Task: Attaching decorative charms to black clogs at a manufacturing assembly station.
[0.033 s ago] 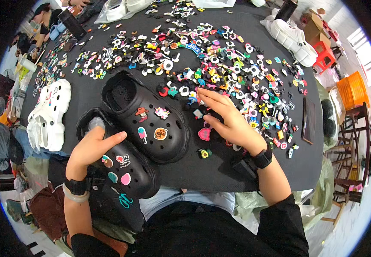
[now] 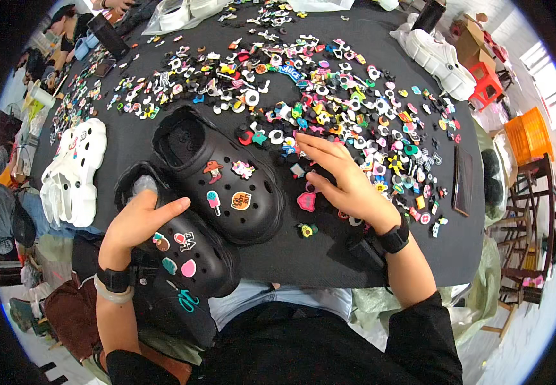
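Two black clogs lie side by side on a black table [image 2: 355, 256]. My left hand [image 2: 138, 223] grips the nearer black clog [image 2: 191, 260] at its heel end, thumb stretched toward the other one. The farther black clog [image 2: 227, 176] carries a few charms on its toe, among them a mushroom, an ice lolly and a round orange badge. My right hand [image 2: 342, 179] lies flat, fingers apart, on a wide scatter of colourful shoe charms [image 2: 329, 96]. A pink heart charm [image 2: 305, 201] sits just under its thumb side.
A pair of white clogs [image 2: 73, 173] lies at the table's left edge and another white pair [image 2: 438, 58] at the far right. A dark flat slab [image 2: 463, 179] rests by the right edge. An orange crate [image 2: 531, 135] and a red stool [image 2: 486, 86] stand beyond. Other people [image 2: 66, 29] sit at the far left.
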Demonstrator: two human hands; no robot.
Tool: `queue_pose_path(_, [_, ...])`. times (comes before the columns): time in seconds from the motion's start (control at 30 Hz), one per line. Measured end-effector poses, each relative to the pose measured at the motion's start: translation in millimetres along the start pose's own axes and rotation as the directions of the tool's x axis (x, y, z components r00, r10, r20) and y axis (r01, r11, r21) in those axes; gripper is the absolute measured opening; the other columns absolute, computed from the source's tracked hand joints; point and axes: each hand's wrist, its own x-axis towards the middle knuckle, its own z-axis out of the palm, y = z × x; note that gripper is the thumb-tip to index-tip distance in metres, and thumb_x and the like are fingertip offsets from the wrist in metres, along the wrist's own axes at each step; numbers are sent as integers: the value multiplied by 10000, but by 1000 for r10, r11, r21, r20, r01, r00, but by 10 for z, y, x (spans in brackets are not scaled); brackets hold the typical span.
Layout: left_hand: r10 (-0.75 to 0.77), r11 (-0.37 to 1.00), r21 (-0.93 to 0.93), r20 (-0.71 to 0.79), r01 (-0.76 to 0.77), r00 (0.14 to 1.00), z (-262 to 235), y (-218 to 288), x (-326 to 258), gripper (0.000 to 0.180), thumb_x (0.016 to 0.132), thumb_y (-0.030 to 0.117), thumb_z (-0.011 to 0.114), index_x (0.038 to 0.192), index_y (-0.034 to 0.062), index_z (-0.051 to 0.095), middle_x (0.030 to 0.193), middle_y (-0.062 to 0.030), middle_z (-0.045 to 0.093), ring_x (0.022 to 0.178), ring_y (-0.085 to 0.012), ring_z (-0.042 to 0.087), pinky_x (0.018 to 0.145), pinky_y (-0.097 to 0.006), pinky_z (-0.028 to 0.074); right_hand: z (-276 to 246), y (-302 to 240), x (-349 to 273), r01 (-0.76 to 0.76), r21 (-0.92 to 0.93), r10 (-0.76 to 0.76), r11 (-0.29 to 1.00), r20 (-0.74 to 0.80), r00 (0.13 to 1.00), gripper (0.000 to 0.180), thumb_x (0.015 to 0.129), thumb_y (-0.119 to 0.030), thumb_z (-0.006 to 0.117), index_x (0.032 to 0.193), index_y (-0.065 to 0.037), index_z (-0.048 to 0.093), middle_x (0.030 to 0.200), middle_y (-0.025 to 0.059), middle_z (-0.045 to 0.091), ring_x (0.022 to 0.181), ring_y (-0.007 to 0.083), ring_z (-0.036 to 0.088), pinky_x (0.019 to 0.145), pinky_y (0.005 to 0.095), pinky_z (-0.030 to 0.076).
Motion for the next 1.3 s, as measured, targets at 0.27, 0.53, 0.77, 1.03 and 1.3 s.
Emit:
queue_pose_path(0.27, [5, 1000, -8, 27, -5, 1000, -3, 11, 56, 568, 861, 454, 646, 823, -110, 591, 655, -80, 556, 677, -117, 519, 608, -345, 458, 13, 38, -32, 15, -229, 16, 973, 136, 991, 272, 839, -117, 639, 1108, -86, 664, 1305, 67, 552, 1143, 302, 488, 946, 415, 413])
queue_pose_path(0.53, [-8, 1000, 20, 2, 8, 1000, 3, 62, 22, 564, 859, 457, 646, 820, -104, 594, 648, -70, 548, 673, -116, 510, 611, -349, 457, 5, 42, 15, 115, 145, -147, 983, 239, 960, 272, 855, -80, 627, 1120, -24, 648, 1178, 104, 626, 1122, 279, 563, 968, 409, 421])
queue_pose_path(0.77, [-99, 988, 115, -8, 99, 995, -24, 250, -29, 581, 856, 464, 649, 751, -103, 580, 609, -51, 511, 646, -104, 483, 580, -345, 437, -296, 67, 10, 2, -97, 3, 995, 49, 999, 176, 849, -102, 623, 1005, -42, 679, 960, 112, 663, 956, 296, 611, 844, 408, 478])
queue_pose_path(1.03, [-51, 995, 80, -42, 55, 998, 1, 300, -47, 599, 846, 473, 658, 785, -119, 595, 644, -83, 562, 675, -114, 528, 604, -352, 452, -360, 96, -132, -49, -345, 71, 937, 52, 996, 279, 809, -133, 660, 1080, -69, 666, 1180, 97, 590, 1137, 284, 531, 962, 399, 438])
queue_pose_path(1.3, [-51, 999, 16, -32, 52, 998, -7, 44, 23, 598, 838, 457, 670, 800, -135, 595, 675, -103, 594, 695, -116, 541, 614, -339, 456, -407, 104, -173, -113, -455, 117, 883, -18, 993, 333, 808, -124, 652, 1141, -106, 640, 1220, 82, 577, 1194, 293, 497, 984, 419, 424])
